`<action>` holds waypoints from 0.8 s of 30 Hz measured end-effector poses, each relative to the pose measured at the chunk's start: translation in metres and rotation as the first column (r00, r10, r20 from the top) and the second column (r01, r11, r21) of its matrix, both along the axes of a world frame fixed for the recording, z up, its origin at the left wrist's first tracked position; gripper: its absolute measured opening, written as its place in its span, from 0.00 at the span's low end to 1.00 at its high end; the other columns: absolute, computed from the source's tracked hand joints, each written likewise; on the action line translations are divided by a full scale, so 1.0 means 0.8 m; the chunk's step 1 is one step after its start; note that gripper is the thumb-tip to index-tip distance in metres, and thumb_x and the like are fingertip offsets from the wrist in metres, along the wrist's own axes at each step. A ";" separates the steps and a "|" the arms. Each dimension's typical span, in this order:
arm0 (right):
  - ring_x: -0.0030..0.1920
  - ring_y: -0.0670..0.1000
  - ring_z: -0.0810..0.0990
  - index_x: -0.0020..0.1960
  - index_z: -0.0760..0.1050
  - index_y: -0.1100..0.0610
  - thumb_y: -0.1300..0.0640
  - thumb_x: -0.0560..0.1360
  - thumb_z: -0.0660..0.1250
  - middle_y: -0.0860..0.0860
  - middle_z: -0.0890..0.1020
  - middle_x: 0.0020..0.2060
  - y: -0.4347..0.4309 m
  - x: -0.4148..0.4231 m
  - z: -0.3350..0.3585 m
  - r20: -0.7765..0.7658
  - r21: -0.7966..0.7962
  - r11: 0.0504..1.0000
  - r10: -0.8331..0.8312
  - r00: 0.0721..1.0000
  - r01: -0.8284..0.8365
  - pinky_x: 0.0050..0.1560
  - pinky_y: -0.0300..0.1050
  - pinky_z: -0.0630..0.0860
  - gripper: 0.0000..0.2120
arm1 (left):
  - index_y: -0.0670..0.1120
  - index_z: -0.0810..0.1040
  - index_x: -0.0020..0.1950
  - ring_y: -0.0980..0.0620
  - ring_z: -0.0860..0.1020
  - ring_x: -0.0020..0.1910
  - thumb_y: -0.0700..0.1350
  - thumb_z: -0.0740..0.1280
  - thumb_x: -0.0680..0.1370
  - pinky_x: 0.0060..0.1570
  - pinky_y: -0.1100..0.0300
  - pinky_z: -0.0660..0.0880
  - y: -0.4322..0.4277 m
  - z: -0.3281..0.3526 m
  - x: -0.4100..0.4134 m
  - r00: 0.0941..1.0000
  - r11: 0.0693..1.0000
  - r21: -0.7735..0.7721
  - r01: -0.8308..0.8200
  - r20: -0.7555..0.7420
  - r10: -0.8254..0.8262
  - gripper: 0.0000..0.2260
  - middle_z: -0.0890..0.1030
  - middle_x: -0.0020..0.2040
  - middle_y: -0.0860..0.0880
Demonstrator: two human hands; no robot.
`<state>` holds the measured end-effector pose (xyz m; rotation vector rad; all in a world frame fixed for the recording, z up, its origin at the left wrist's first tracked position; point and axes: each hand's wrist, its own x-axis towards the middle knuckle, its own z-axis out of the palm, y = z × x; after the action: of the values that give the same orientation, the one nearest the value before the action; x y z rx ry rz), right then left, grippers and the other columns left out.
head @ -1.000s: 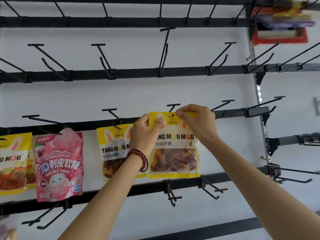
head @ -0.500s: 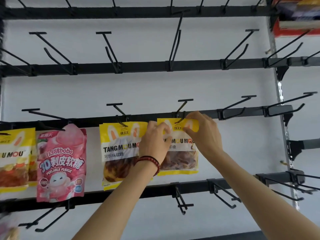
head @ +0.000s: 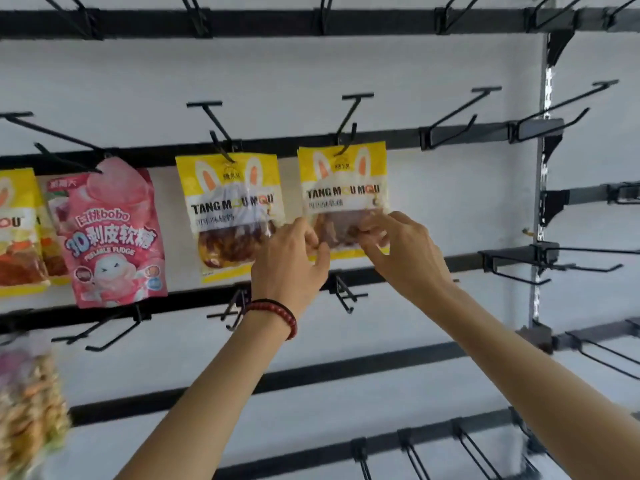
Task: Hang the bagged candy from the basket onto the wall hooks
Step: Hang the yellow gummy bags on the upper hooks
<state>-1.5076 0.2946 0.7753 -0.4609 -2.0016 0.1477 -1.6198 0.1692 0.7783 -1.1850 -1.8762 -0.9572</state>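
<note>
A white wall (head: 450, 202) carries black horizontal rails (head: 467, 131) fitted with black wire hooks, most of them bare. On the middle rail, a yellow candy bag (head: 343, 181) with rabbit ears printed on it hangs from 1 hook (head: 347, 126), the wire passing through the hole at its top edge. Both hands are at the bag's lower part. The right hand (head: 405, 254) has its fingers (head: 375, 226) curled over the bag's lower right area, with the thumb below, pinching it. The left hand (head: 289, 261), with a dark red bead bracelet (head: 277, 311) on its wrist, sits at the bag's lower left edge with fingers bent; motion blur hides whether they are clamped on the bag. Just left hangs a matching yellow bag (head: 228, 209) on its own hook, then a pink fudge bag (head: 110, 237), and 1 more yellow pack (head: 17, 237) at the frame's left edge. A blurred clear packet (head: 27, 410) shows at the bottom left.
</note>
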 end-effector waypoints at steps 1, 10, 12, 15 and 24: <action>0.44 0.49 0.79 0.56 0.75 0.48 0.52 0.76 0.65 0.47 0.78 0.49 -0.005 0.008 -0.009 -0.011 -0.002 1.000 0.002 1.000 -0.002 0.39 0.48 0.78 0.09 | 0.50 0.70 0.43 0.53 0.75 0.40 0.50 0.64 0.77 0.30 0.63 0.66 -0.008 -0.011 0.005 1.000 1.000 -0.013 0.000 0.028 0.000 0.07 0.75 0.41 0.55; 0.36 0.46 0.77 0.45 0.77 0.50 0.51 0.75 0.65 0.44 0.79 0.39 -0.089 0.084 -0.179 0.100 0.059 0.998 0.005 0.995 -0.011 0.30 0.39 0.70 0.04 | 0.51 0.72 0.41 0.54 0.74 0.32 0.55 0.61 0.74 0.26 0.62 0.67 -0.105 -0.197 0.073 0.999 0.977 -0.210 -0.023 -0.041 0.015 0.09 0.76 0.33 0.56; 0.36 0.49 0.79 0.44 0.78 0.50 0.49 0.74 0.67 0.46 0.80 0.37 -0.109 0.085 -0.250 0.306 0.044 0.999 0.004 0.952 -0.018 0.29 0.38 0.67 0.05 | 0.51 0.73 0.41 0.52 0.76 0.32 0.56 0.60 0.74 0.28 0.61 0.67 -0.128 -0.267 0.077 0.999 0.919 -0.392 -0.044 -0.013 0.042 0.09 0.76 0.33 0.55; 0.36 0.54 0.81 0.43 0.79 0.53 0.47 0.71 0.71 0.49 0.81 0.36 -0.135 0.081 -0.355 0.572 -0.038 0.997 0.074 0.817 -0.064 0.29 0.41 0.71 0.09 | 0.51 0.74 0.44 0.51 0.78 0.39 0.55 0.61 0.75 0.34 0.59 0.67 -0.168 -0.362 0.071 0.988 0.805 -0.592 -0.037 0.099 0.118 0.09 0.79 0.37 0.55; 0.54 0.52 0.78 0.57 0.75 0.52 0.42 0.79 0.56 0.49 0.80 0.54 -0.213 0.037 -0.533 0.829 -0.243 0.969 0.230 0.510 -0.042 0.47 0.45 0.71 0.17 | 0.52 0.74 0.45 0.50 0.78 0.45 0.58 0.59 0.76 0.38 0.57 0.66 -0.293 -0.551 0.035 0.838 0.626 -0.779 -0.042 0.313 0.446 0.11 0.80 0.42 0.53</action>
<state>-1.4781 0.1246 0.3485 -0.5586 -3.0526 0.2494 -1.5915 -0.0654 0.3379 -1.1011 -2.9454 -0.2762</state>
